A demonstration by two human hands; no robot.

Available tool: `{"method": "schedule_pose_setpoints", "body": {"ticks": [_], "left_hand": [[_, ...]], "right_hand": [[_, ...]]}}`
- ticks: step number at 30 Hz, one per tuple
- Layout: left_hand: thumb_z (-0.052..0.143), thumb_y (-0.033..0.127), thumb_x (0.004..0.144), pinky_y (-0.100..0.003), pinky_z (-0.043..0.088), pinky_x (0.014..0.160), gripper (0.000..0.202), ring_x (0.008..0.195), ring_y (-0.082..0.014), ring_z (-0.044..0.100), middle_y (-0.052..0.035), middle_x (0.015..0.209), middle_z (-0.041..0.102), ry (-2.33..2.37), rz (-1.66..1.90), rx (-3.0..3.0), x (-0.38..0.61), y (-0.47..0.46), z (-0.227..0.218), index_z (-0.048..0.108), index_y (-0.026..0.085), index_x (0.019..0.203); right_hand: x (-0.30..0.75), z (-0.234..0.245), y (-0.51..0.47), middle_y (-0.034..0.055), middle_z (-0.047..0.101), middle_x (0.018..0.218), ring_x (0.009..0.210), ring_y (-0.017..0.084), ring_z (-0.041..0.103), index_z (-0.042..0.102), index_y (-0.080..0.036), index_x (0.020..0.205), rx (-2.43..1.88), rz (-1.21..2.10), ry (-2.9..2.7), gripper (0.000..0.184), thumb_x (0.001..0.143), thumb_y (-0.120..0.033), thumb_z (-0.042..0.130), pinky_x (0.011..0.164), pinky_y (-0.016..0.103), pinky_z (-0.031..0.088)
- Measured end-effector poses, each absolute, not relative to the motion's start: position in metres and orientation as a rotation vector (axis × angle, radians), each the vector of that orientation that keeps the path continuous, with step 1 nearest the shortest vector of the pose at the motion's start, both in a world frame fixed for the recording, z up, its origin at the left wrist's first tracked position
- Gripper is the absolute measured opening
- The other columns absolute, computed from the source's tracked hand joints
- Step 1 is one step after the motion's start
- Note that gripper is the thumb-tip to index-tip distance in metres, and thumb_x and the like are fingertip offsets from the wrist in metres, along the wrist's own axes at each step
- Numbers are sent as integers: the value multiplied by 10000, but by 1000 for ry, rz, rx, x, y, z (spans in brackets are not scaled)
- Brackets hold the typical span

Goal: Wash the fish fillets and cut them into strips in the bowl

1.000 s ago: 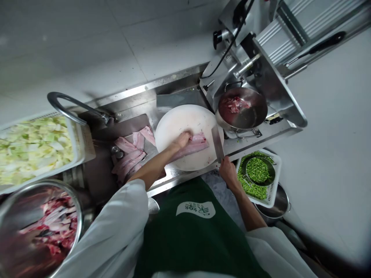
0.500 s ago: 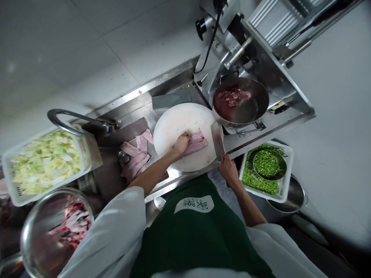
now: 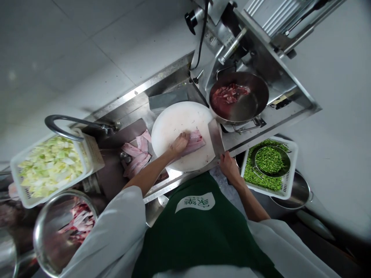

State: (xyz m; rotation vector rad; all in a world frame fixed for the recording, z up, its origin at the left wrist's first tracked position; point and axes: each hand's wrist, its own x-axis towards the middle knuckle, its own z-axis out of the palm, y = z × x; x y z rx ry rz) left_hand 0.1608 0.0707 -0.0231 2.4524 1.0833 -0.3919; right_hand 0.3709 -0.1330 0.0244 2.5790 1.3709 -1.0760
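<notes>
On the round white cutting board [image 3: 166, 119] lies a pale pink fish fillet [image 3: 197, 141], its skin side hidden. My left hand [image 3: 180, 143] rests on the fillet's left end with the fingers laid over it, not wrapped round it. A broad cleaver [image 3: 216, 136] is in my right hand [image 3: 228, 166], whose fingers are closed round the handle. Its blade is over the board's right edge, apart from the fillet. Several more fillets [image 3: 139, 160] lie in the sink left of the board.
A pot with red meat scraps [image 3: 239, 96] stands right of the board, beneath a metal machine [image 3: 232, 46]. Chopped greens fill a white basket [image 3: 288, 185]; cut cabbage [image 3: 52, 164] fills another. Fish scraps lie in a steel bowl [image 3: 43, 227]. A curved tap [image 3: 59, 119] overhangs the sink.
My left hand's fingers have gone from bunched up to lying flatter on the fillet. The cleaver stays over the board's right edge. The whole view has shifted slightly.
</notes>
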Motion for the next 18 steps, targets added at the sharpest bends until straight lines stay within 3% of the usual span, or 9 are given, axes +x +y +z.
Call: {"method": "schedule_pose_setpoints", "body": {"ticks": [3,6,11,18], "left_hand": [[451,9,1005,-411,480,1155,505,1320,-319,630,-206,1417,660,1095,-357,2397,157,69,-24,583,103,1483],[441,30,1024,-431,512,1117,463,1266,-329,666,-213,1368,684,1151,-375,2375,159,70,-28,628,104,1441],[489,31,995,-433,533,1086,363,1166,-326,689,-227,1251,713,1132,-408,2395,163,83,-30,731,80,1261],[528,124,955,-372,547,969,261,918,-247,680,-148,999,748,1259,-130,2279,149,99,-30,783,130,903]], "right_hand": [[372,24,-133,183,782,1028,952,277,767,553,-104,1274,2579,-1082,1384,241,1177,-243,382,735,303,414],[374,26,-133,184,781,1019,939,278,759,557,-94,1279,2576,-1116,1385,243,1166,-219,382,734,308,411],[376,29,-133,178,774,988,904,278,746,564,-95,1283,2602,-1144,1388,256,1161,-222,377,728,310,403],[380,24,-135,188,770,1015,931,289,737,566,-90,1288,2594,-1181,1380,279,1171,-242,364,736,316,397]]}}
